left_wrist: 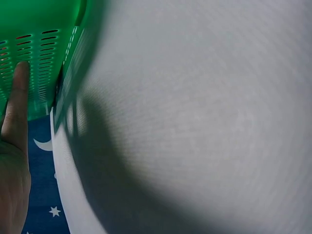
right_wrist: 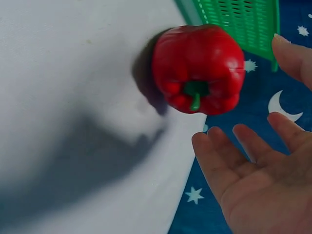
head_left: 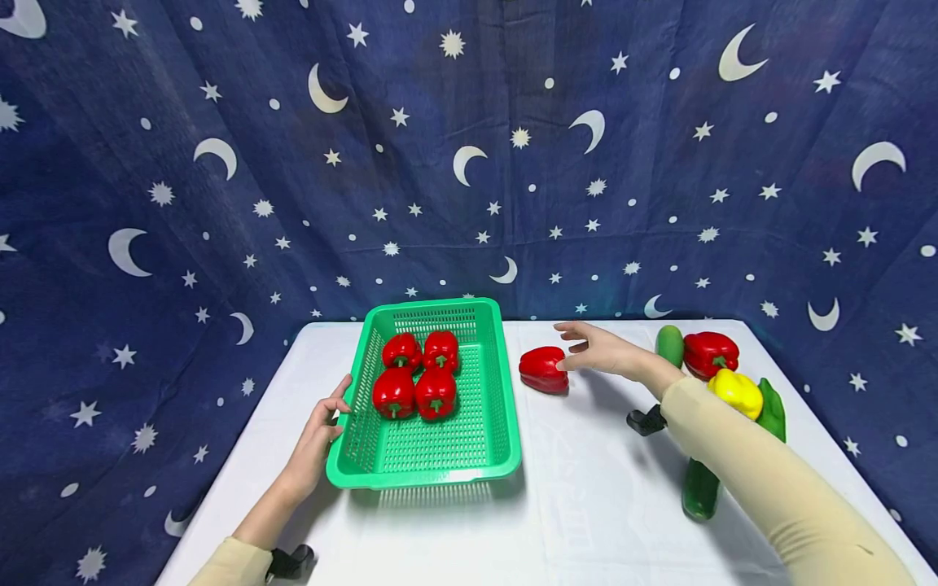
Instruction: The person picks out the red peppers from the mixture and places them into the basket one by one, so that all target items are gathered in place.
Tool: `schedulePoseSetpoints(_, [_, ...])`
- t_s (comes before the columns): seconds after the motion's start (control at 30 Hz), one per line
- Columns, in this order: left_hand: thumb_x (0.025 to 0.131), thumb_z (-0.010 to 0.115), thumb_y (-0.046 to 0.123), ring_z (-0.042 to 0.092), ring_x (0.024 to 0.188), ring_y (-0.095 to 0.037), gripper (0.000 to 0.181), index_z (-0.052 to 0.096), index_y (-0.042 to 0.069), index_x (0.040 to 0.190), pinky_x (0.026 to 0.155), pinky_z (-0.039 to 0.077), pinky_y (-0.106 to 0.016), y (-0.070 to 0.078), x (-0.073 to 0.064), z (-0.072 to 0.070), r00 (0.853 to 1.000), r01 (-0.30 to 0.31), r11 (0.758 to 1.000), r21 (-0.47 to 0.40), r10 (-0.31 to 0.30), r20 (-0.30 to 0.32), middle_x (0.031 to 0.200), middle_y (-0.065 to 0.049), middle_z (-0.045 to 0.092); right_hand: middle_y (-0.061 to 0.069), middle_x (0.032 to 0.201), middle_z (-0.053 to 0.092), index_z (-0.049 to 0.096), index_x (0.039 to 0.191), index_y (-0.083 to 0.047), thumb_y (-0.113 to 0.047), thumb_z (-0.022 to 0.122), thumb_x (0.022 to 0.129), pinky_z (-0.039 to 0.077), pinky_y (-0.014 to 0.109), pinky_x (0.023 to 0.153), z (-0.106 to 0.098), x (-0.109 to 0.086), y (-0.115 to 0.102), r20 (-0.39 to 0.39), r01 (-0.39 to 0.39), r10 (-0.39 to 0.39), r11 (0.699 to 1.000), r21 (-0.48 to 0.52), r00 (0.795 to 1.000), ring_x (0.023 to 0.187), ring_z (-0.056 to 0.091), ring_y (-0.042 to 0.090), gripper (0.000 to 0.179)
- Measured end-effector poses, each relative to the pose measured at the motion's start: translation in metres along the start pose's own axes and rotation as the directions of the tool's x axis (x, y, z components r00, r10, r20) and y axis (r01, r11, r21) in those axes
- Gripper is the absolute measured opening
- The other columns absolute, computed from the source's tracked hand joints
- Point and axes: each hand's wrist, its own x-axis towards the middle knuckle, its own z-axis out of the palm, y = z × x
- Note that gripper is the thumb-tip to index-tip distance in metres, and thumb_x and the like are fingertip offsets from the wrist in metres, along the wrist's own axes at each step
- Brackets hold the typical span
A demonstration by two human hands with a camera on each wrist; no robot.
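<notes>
A red bell pepper [head_left: 542, 370] is lying on its side just right of the green basket [head_left: 432, 474], on the white surface [head_left: 586, 505]. It is showing a deep, glossy red skin, with bright highlights running along its rounded lobes. In the right wrist view its stem end is facing the camera, a short green stem curving out of a darker green hollow, with the flesh bulging unevenly around it.

The right hand [head_left: 611, 354] is reaching in from the pepper's far side from the basket; its fingers are spreading apart, and in the wrist view a gap is showing between them and the skin. The left hand [head_left: 311, 448] is resting against the basket's left side, one straight finger touching the slotted outer wall; whether its thumb is pressing the rim, I cannot tell.

Inside the basket, toward its left wall, four matching peppers [head_left: 396, 392] are sitting in two rows of two, their green stems showing. Well right of the basket, a second loose red pepper [head_left: 709, 354], a yellow pepper [head_left: 735, 395], a rounded green vegetable [head_left: 669, 344], a long green pepper [head_left: 773, 411] and a dark green vegetable [head_left: 699, 491] are lying near the right sleeve [head_left: 762, 472]
</notes>
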Motion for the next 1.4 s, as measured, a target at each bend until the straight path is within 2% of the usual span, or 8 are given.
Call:
schedulePoseSetpoints(0.17, [0.089, 0.031, -0.006, 0.004, 0.154, -0.038, 0.027, 0.037, -0.004, 0.116, 0.106, 0.025, -0.015, -0.001, 0.0, 0.001, 1.0, 0.0, 1.0, -0.008, 0.0, -0.002, 0.17, -0.011, 0.015, 0.027, 0.161, 0.029, 0.027, 0.16, -0.009, -0.024, 0.078, 0.088, 0.033, 0.06, 0.111, 0.006, 0.002, 0.01, 0.015, 0.002, -0.003, 1.0, 0.021, 1.0, 0.143, 0.037, 0.048, 0.089])
schedulePoseSetpoints(0.4, [0.089, 0.031, -0.007, 0.005, 0.154, -0.037, 0.027, 0.037, -0.005, 0.115, 0.106, 0.023, -0.016, 0.0, 0.0, 0.001, 1.0, 0.0, 1.0, -0.011, 0.0, -0.012, 0.17, -0.012, 0.015, 0.026, 0.162, 0.028, 0.028, 0.161, -0.011, -0.025, 0.078, 0.088, 0.029, 0.062, 0.113, 0.011, 0.005, 0.019, 0.023, 0.017, -0.018, 1.0, 0.022, 1.0, 0.138, 0.045, 0.045, 0.09])
schedulePoseSetpoints(0.53, [0.089, 0.031, -0.007, 0.005, 0.154, -0.037, 0.027, 0.037, -0.005, 0.115, 0.107, 0.023, -0.016, -0.001, 0.0, 0.001, 1.0, 0.004, 1.0, -0.008, -0.004, -0.016, 0.17, -0.011, 0.016, 0.026, 0.161, 0.029, 0.028, 0.16, -0.01, -0.024, 0.079, 0.087, 0.026, 0.063, 0.113, 0.014, 0.008, 0.023, 0.018, 0.019, -0.019, 1.0, 0.017, 1.0, 0.138, 0.044, 0.044, 0.09])
schedulePoseSetpoints(0.73, [0.089, 0.031, -0.006, 0.006, 0.154, -0.037, 0.026, 0.036, -0.005, 0.115, 0.107, 0.023, -0.015, -0.001, 0.0, 0.001, 1.0, 0.005, 1.0, -0.01, -0.006, -0.018, 0.17, -0.011, 0.016, 0.023, 0.161, 0.032, 0.029, 0.16, -0.012, -0.024, 0.078, 0.088, 0.027, 0.063, 0.113, 0.02, 0.014, 0.026, 0.009, -0.021, 0.021, 1.0, 0.015, 1.0, 0.139, 0.043, 0.041, 0.088])
schedulePoseSetpoints(0.93, [0.089, 0.031, -0.006, 0.005, 0.155, -0.036, 0.027, 0.037, -0.004, 0.115, 0.107, 0.022, -0.015, 0.0, 0.0, 0.002, 0.999, 0.023, 1.0, -0.006, -0.023, -0.025, 0.17, -0.01, 0.017, 0.023, 0.159, 0.034, 0.029, 0.16, -0.011, -0.022, 0.078, 0.087, 0.029, 0.063, 0.111, 0.023, 0.017, 0.028, 0.008, -0.03, 0.029, 0.999, 0.035, 1.0, 0.141, 0.038, 0.041, 0.089])
schedulePoseSetpoints(1.17, [0.088, 0.031, -0.006, 0.005, 0.155, -0.036, 0.028, 0.037, -0.005, 0.115, 0.107, 0.023, -0.015, 0.0, 0.0, 0.002, 0.999, 0.018, 1.0, -0.009, -0.019, -0.027, 0.17, -0.01, 0.016, 0.022, 0.157, 0.037, 0.03, 0.16, -0.012, -0.024, 0.079, 0.086, 0.031, 0.063, 0.11, 0.024, 0.019, 0.034, 0.002, -0.038, 0.038, 0.999, 0.014, 0.999, 0.139, 0.04, 0.041, 0.089])
schedulePoseSetpoints(1.4, [0.088, 0.03, -0.006, 0.005, 0.155, -0.036, 0.028, 0.037, -0.005, 0.116, 0.107, 0.023, -0.015, 0.0, -0.001, 0.002, 1.0, 0.018, 1.0, -0.009, -0.019, -0.025, 0.17, -0.009, 0.016, 0.02, 0.154, 0.041, 0.034, 0.158, -0.011, -0.021, 0.078, 0.087, 0.03, 0.064, 0.11, 0.024, 0.019, 0.036, 0.006, -0.028, 0.027, 0.999, 0.035, 1.0, 0.135, 0.045, 0.041, 0.085])
